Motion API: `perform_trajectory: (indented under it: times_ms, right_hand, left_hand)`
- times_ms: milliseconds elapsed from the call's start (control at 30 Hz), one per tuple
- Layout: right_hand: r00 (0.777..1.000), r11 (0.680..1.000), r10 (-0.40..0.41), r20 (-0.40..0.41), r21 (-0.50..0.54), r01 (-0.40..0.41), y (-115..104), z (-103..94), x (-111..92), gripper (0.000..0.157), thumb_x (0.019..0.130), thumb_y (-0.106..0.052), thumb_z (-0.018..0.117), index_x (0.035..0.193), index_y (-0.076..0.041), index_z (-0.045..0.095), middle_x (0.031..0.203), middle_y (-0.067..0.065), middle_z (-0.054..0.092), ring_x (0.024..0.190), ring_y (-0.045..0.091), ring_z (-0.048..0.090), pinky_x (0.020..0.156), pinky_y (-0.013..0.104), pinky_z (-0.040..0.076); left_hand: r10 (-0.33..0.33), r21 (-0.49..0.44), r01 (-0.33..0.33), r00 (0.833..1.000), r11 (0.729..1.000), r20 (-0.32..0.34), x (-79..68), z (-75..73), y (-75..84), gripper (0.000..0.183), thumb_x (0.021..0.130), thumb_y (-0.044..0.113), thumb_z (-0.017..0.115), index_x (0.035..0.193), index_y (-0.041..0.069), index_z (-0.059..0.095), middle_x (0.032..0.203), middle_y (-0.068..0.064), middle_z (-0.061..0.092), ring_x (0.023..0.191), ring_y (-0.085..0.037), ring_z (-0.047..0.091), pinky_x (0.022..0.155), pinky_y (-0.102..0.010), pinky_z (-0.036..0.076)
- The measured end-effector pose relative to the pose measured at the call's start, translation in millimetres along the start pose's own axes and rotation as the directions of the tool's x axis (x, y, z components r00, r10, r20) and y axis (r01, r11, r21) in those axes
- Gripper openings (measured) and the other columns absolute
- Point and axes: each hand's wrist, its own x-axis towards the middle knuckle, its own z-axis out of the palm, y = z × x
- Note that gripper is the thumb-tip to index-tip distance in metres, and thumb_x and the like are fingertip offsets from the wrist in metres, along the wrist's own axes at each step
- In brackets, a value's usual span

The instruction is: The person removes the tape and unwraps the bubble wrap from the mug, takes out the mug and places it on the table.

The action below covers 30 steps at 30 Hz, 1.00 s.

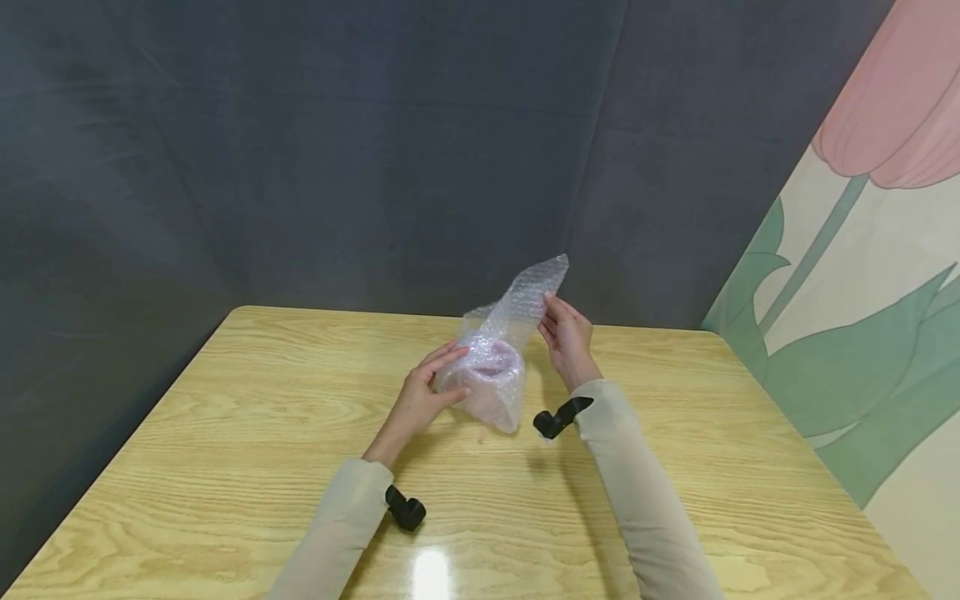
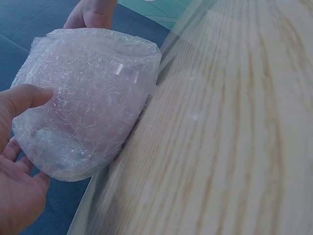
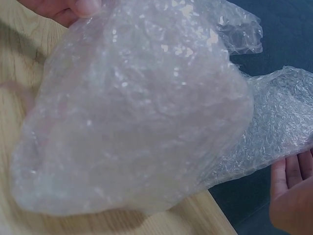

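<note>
A pinkish round thing [image 1: 491,357] with a hollow top shows through clear bubble wrap [image 1: 501,404], whose layers blur its exact kind. My left hand [image 1: 423,396] holds the bundle from the left, thumb on the near side and fingers around the far side. At the upper right, my right hand [image 1: 568,337] pinches the edge of a loose bubble wrap flap that rises above the bundle. The right wrist view shows this flap [image 3: 281,107] stretching away from the bundle towards my right fingers [image 3: 293,169]. In the left wrist view the wrapped side [image 2: 93,98] looks rounded.
Beneath the bundle is a light wood-grain table [image 1: 262,433], its back edge just beyond my hands. A dark cloth [image 1: 375,150] hangs behind it. To the right stands a wall painted with a tulip [image 1: 885,100]. Small black cameras [image 1: 557,419] sit on both wrists.
</note>
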Motion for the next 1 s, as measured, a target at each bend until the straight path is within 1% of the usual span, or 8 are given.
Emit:
perform_trajectory:
  times_ms: [133, 200, 300, 467, 633, 767, 900, 1000]
  right_hand:
    - [1.0, 1.0, 0.008, -0.003, 0.015, -0.008, 0, -1.4, 0, 0.004, 0.089, -0.009, 0.071, 0.085, -0.01, 0.071, 0.071, 0.0, 0.068, 0.06, 0.009, 0.061, 0.064, 0.021, 0.055]
    - [1.0, 1.0, 0.008, 0.0, 0.016, -0.008, -1, -1.5, -1, 0.004, 0.089, -0.009, 0.071, 0.085, -0.009, 0.071, 0.072, 0.0, 0.068, 0.06, 0.009, 0.061, 0.064, 0.021, 0.055]
    - [1.0, 1.0, -0.003, 0.004, -0.003, 0.003, -1, -1.1, -3, 0.003, 0.089, -0.01, 0.071, 0.086, -0.008, 0.071, 0.073, 0.0, 0.068, 0.062, 0.009, 0.062, 0.065, 0.022, 0.054]
    - [0.999, 0.998, -0.035, 0.011, -0.049, 0.036, -3, 0.3, -7, 0.006, 0.088, -0.012, 0.072, 0.084, -0.01, 0.07, 0.073, -0.001, 0.067, 0.064, 0.009, 0.061, 0.067, 0.022, 0.054]
    - [0.997, 0.996, -0.062, 0.038, -0.064, 0.064, -4, 0.6, -10, 0.006, 0.087, -0.013, 0.074, 0.084, -0.011, 0.069, 0.074, -0.001, 0.067, 0.063, 0.008, 0.061, 0.07, 0.023, 0.055]
    - [0.996, 0.996, -0.064, 0.056, -0.051, 0.067, -6, 0.6, -12, 0.006, 0.087, -0.011, 0.074, 0.09, -0.007, 0.071, 0.076, 0.001, 0.068, 0.065, 0.01, 0.062, 0.07, 0.023, 0.055]
    - [0.995, 0.996, -0.074, 0.071, -0.04, 0.077, -7, -0.5, -13, 0.007, 0.087, -0.009, 0.073, 0.092, -0.004, 0.071, 0.078, 0.002, 0.069, 0.068, 0.011, 0.064, 0.072, 0.024, 0.056]
    - [0.994, 0.996, -0.078, 0.081, -0.036, 0.081, -9, -1.3, -14, 0.003, 0.088, -0.006, 0.071, 0.09, -0.007, 0.071, 0.078, 0.002, 0.069, 0.07, 0.011, 0.065, 0.075, 0.025, 0.056]
  left_hand:
    - [0.01, 0.023, -0.01, 1.0, 1.0, 0.001, -0.7, 0.3, 0.2, 0.056, 0.082, 0.003, 0.076, 0.135, 0.009, 0.058, 0.151, -0.015, 0.037, 0.139, -0.03, 0.03, 0.112, -0.044, 0.026]
    - [-0.004, 0.024, 0.004, 1.0, 1.0, 0.002, -1.0, 0.2, 1.8, 0.056, 0.082, 0.002, 0.076, 0.135, 0.009, 0.058, 0.151, -0.014, 0.037, 0.139, -0.028, 0.03, 0.112, -0.043, 0.026]
    - [-0.025, 0.012, 0.025, 1.0, 1.0, 0.005, -0.5, -0.1, 4.0, 0.056, 0.082, 0.001, 0.076, 0.135, 0.008, 0.058, 0.151, -0.013, 0.036, 0.14, -0.027, 0.029, 0.113, -0.042, 0.025]
    - [-0.045, 0.016, 0.045, 0.999, 0.999, 0.013, 1.7, -1.5, 5.9, 0.057, 0.082, 0.0, 0.076, 0.135, 0.007, 0.057, 0.151, -0.012, 0.036, 0.14, -0.025, 0.028, 0.113, -0.039, 0.024]
    - [-0.045, 0.038, 0.044, 0.999, 0.998, 0.021, 2.5, -2.8, 7.0, 0.057, 0.082, 0.001, 0.076, 0.136, 0.008, 0.057, 0.152, -0.011, 0.036, 0.14, -0.025, 0.028, 0.113, -0.042, 0.023]
    - [-0.052, 0.055, 0.051, 0.999, 0.997, 0.016, 2.0, -2.6, 9.1, 0.057, 0.082, 0.001, 0.076, 0.136, 0.009, 0.057, 0.152, -0.01, 0.036, 0.141, -0.026, 0.027, 0.113, -0.044, 0.022]
    - [-0.049, 0.056, 0.048, 0.999, 0.997, 0.012, 1.3, -1.4, 10.7, 0.056, 0.082, 0.002, 0.076, 0.135, 0.007, 0.057, 0.151, -0.011, 0.037, 0.14, -0.028, 0.027, 0.113, -0.046, 0.022]
    - [-0.044, 0.05, 0.043, 0.999, 0.998, 0.016, 0.8, -1.3, 11.1, 0.055, 0.083, 0.002, 0.076, 0.135, 0.004, 0.057, 0.151, -0.012, 0.037, 0.141, -0.03, 0.027, 0.113, -0.047, 0.021]
